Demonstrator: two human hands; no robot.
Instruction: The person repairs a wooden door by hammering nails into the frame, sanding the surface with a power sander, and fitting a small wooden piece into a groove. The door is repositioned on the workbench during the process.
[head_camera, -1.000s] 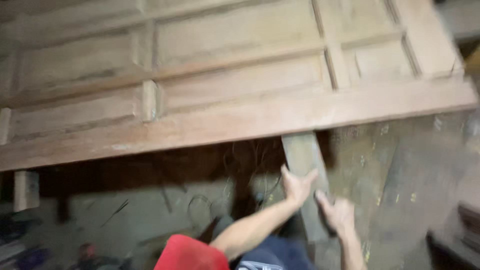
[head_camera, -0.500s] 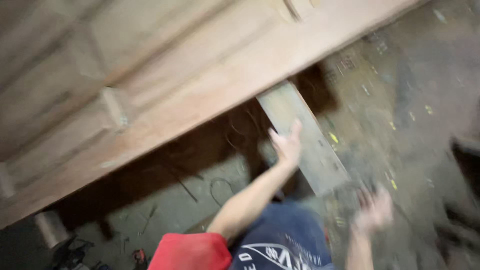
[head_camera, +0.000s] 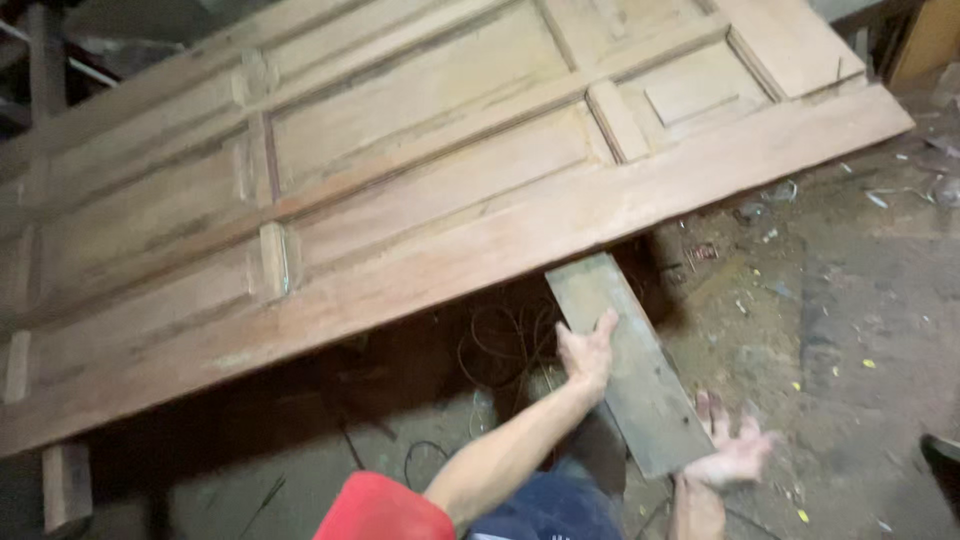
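A person crouched beside a large panelled wooden door (head_camera: 430, 190), laid flat and raised off a littered workshop floor (head_camera: 850, 300), works at the grey plank (head_camera: 630, 360) that juts out from under the door's near edge and slopes down toward the knees. The left hand (head_camera: 588, 352) rests on the plank's left edge, fingers bent around it in a loose grasp, while the right hand (head_camera: 735, 452) hovers just off the plank's lower corner, palm up and fingers spread, holding nothing. The work in hand appears to be the seating or shifting of this support board beneath the door; how far the plank reaches under is hidden in shadow. Any further move would seem to call for both hands closing on the board's free end and a steady push or pull along its length, the door's weight bearing on it above
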